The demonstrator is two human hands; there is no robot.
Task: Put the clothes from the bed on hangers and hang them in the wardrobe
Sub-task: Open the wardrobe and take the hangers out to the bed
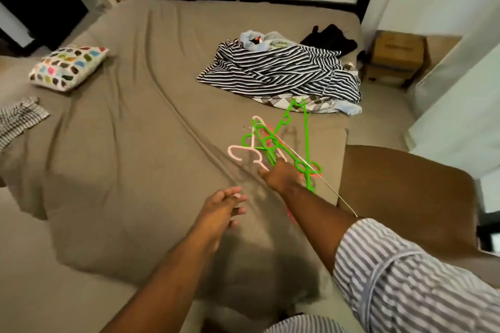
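Now the right hand (276,174) reaches forward, arm outstretched, fingers closed on a tangled bunch of green and pink plastic hangers (281,143) above the taupe-sheeted bed (130,121). Nearer, the left hand (220,211) hovers with fingers loosely spread, empty. Far right lies the striped black-and-white clothes pile (278,70). Writing on the brown cardboard box (396,50) is unreadable.

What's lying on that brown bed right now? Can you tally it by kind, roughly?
Tangled bundle of green, pink and red plastic hangers, gripped by the right hand: 1 (hanger count unclear)
Heap of clothes topped by a black-and-white striped garment: 1
Black garment: 1
Patchwork cushion: 1
Grey checked cloth: 1
Total: 5 groups
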